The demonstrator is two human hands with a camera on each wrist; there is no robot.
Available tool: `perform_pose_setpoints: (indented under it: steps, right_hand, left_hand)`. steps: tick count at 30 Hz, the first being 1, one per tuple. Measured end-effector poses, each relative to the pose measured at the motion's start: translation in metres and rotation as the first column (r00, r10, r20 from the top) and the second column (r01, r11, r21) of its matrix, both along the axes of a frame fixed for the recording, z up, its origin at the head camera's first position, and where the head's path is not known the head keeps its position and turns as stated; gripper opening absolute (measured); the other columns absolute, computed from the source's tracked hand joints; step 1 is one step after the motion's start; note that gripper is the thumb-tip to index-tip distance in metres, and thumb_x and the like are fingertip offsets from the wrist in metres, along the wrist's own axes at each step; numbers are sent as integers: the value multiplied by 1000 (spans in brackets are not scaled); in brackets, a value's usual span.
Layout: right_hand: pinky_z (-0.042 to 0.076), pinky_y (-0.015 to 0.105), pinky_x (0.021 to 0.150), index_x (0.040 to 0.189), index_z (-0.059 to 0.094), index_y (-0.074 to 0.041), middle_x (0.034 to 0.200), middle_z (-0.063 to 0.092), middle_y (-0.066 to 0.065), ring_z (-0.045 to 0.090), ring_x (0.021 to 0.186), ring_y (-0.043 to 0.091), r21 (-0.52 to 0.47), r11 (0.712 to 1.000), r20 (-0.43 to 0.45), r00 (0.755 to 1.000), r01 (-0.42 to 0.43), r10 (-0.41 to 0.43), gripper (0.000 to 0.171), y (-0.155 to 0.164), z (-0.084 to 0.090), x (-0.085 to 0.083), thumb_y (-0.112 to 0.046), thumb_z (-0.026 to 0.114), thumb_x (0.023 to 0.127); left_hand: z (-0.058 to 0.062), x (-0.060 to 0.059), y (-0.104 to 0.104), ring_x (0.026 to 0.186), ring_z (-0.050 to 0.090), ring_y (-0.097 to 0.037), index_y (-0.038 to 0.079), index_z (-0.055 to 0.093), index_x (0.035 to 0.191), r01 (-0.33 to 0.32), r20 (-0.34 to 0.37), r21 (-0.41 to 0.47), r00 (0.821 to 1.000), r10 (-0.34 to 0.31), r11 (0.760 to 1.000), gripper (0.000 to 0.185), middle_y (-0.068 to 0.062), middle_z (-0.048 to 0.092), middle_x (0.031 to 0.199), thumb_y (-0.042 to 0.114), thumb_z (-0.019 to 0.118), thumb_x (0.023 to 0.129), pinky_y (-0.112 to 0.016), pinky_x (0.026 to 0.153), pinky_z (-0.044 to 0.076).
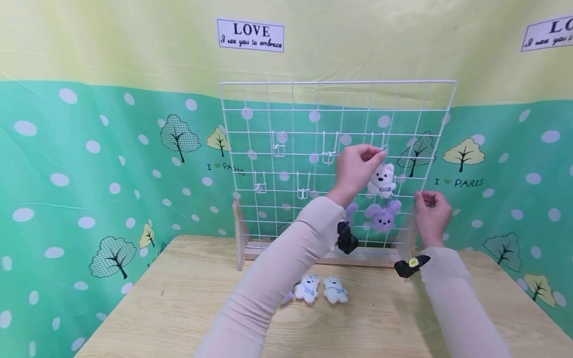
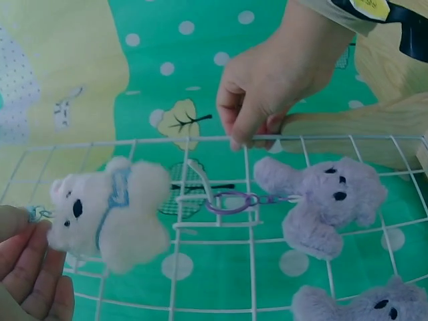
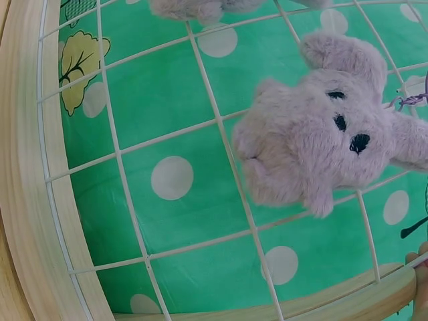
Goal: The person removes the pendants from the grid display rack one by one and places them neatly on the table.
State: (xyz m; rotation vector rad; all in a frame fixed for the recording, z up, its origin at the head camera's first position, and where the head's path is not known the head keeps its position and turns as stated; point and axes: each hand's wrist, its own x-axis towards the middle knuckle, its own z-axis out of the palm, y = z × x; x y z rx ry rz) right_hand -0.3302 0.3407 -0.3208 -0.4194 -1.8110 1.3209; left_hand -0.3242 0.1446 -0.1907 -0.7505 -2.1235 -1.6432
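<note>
My left hand [image 1: 358, 166] pinches the light blue ring at the top of a white plush bear keychain [image 1: 382, 181] in front of the wire grid [image 1: 335, 82]. In the left wrist view the white bear [image 2: 110, 214] has a blue strap and bag, and the left fingers [image 2: 33, 267] hold its chain. My right hand [image 1: 431, 214] pinches the grid's right edge wire. Below the bear a purple plush bunny [image 1: 383, 217] hangs by a purple ring [image 2: 231, 202] from a white hook. In the right wrist view the bunny [image 3: 321, 127] fills the right side.
Several white hooks, one of them [image 1: 329, 156], stay on the grid's left and middle. Two white plush bears [image 1: 307, 289] lie on the wooden table [image 1: 179, 298], with a purple piece partly behind the left sleeve. Another purple bunny [image 2: 368, 304] hangs beside the first. A wooden stand [image 1: 239, 236] supports the grid.
</note>
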Motion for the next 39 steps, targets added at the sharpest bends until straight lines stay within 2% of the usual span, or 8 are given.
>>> perform_pose_setpoints:
  steps: [11,18,23,27,34,39]
  right_hand:
    - [42,11,72,106,62,-10,86,51,-19,48,83,-2,16,1000,-19,1000,2,-2,26,0,-1,-2,-32,59,93]
    - [42,10,71,105,62,-10,85,51,-19,48,82,-2,20,1000,-29,1000,3,-2,25,0,-1,-3,-31,59,92]
    - [42,11,71,106,62,-10,85,51,-19,48,82,-2,27,1000,-21,1000,5,-4,26,0,-2,-3,-32,59,92]
    - [42,11,71,106,62,-9,85,51,-19,48,82,-3,26,1000,-26,1000,2,-1,25,0,-2,-2,-31,59,92]
    - [42,11,70,104,62,-11,84,51,-19,48,81,-3,12,1000,-29,1000,2,-2,23,0,-2,-2,-31,60,92]
    - [42,11,71,106,62,-11,85,51,-20,48,81,-3,15,1000,-20,1000,6,-6,25,0,-2,-3,-32,59,92]
  left_hand:
    - [-1,15,-21,73,61,-3,10,72,95,91,28,23,995,-91,996,15,1,72,88,22,67,89,-14,63,52]
    - [-14,35,-44,73,63,-5,8,71,95,205,55,38,977,-206,978,14,-1,72,89,20,67,88,-19,66,53]
    - [-37,46,-59,77,64,-6,11,71,95,264,143,45,953,-268,963,14,-1,72,92,22,67,87,-21,71,54]
    - [-61,55,-72,79,65,-8,10,70,96,320,215,54,921,-324,946,13,-2,72,93,20,67,87,-24,74,55]
    - [-101,73,-93,78,63,-6,7,70,96,357,325,76,874,-362,931,15,-3,71,91,16,68,85,-24,76,54]
    - [-126,87,-106,77,62,-6,2,68,98,397,394,106,825,-405,912,17,-10,71,95,14,67,86,-20,74,52]
